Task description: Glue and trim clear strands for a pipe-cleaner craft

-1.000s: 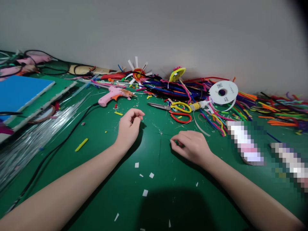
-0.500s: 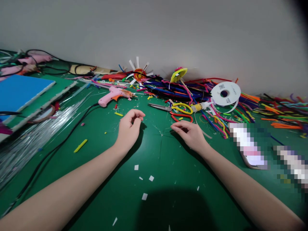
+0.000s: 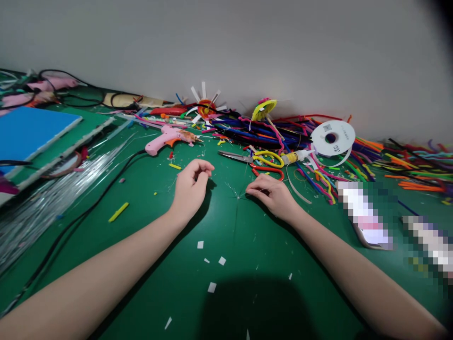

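My right hand (image 3: 271, 196) pinches a thin clear strand, its fingertips just right of a spot where several fine clear strands (image 3: 238, 197) meet and fan out over the green table. Opposite it, my left hand (image 3: 191, 186) is curled with thumb and fingers closed; whatever it may hold is too fine to make out. Scissors (image 3: 267, 160) with one yellow and one red handle lie just beyond my right hand. Above my left hand rests a pink glue gun (image 3: 170, 140), its nozzle pointing right.
A glue bottle (image 3: 295, 157) and a white ribbon spool (image 3: 332, 138) lie at the back right, among many coloured pipe cleaners (image 3: 318, 179). Blue and green boards (image 3: 38, 134) and silvery strips (image 3: 67, 203) are at left. White paper scraps (image 3: 211, 287) lie in front.
My right hand has shifted slightly left, bringing its pinch closer to where the strands meet. My left hand has hardly moved.
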The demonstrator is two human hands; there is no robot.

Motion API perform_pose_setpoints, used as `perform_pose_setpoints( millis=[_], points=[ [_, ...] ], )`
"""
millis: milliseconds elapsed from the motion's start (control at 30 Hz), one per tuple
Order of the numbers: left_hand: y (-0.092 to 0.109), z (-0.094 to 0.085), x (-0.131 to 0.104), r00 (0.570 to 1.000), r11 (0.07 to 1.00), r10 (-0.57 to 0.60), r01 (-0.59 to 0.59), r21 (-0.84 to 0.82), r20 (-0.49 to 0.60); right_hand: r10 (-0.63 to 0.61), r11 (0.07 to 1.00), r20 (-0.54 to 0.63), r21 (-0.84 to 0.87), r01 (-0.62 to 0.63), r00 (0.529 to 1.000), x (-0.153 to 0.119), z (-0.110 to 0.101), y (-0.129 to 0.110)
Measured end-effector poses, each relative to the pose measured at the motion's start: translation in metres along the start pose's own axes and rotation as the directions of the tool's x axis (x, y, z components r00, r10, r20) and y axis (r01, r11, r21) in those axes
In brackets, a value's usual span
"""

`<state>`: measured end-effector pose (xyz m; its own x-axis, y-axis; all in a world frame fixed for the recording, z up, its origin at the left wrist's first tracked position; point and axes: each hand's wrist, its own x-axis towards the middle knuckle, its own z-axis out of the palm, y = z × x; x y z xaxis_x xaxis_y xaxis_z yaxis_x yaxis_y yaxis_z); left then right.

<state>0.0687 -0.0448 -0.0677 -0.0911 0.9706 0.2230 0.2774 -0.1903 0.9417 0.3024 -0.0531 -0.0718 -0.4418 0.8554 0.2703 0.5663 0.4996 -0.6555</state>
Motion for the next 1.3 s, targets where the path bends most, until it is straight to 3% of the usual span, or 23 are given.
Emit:
perform_pose_setpoints(
  millis=[1300],
  points=[
    [-0.0011, -0.0004, -0.0004, 1.000, 1.000, 0.018, -0.018, 0.003, -0.003, -0.067, 0.991, 0.014, -0.112, 0.068, 0.998, -0.0032, 0.0002, -0.0015]
  ],
)
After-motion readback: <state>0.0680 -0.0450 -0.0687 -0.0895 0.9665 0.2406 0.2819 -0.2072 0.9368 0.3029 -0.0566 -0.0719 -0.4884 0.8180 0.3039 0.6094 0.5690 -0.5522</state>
